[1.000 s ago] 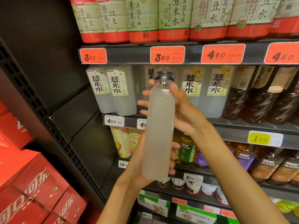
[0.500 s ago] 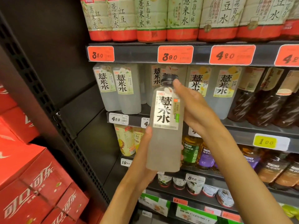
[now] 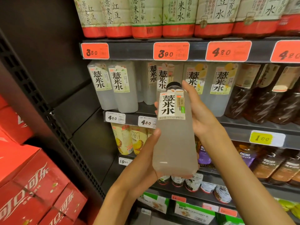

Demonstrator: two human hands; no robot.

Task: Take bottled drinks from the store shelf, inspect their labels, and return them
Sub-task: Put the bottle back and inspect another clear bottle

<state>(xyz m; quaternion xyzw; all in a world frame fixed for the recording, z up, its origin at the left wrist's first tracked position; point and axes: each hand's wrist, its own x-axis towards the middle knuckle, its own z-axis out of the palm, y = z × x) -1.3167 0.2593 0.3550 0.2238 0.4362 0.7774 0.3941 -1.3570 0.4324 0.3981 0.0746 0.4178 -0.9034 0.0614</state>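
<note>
The left hand (image 3: 142, 161) holds the lower part of a pale cloudy bottle (image 3: 174, 143): the thumb lies up along the bottle's left side and the palm is under and behind its bottom, with the other fingers hidden behind it. The right hand (image 3: 199, 117) grips the upper part from the right side; its thumb reaches up beside the dark cap (image 3: 174, 85), and fingertips show at the left of the label (image 3: 172, 105), so the fingers go round the back. The bottle stands nearly upright, a little tilted, in the air in front of the shelf, not resting on anything. Its white label with big black characters faces the camera.

Behind the bottle, on the middle shelf (image 3: 243, 124), stands a row of the same pale bottles (image 3: 113, 86), reaching to the left end of that shelf; at its right end are dark brown bottles (image 3: 263, 98). On the front edge of this shelf are white price tags (image 3: 115, 118) and one yellow tag (image 3: 261, 138). The shelf above carries big bottles with red bottoms (image 3: 146, 17), and orange price tags (image 3: 171, 51) along its front edge. Below the hands are yellow juice cartons (image 3: 128, 140), I think, but they are partly covered. At the left, outside the shelf unit, red cardboard boxes (image 3: 32, 184) are stacked.
</note>
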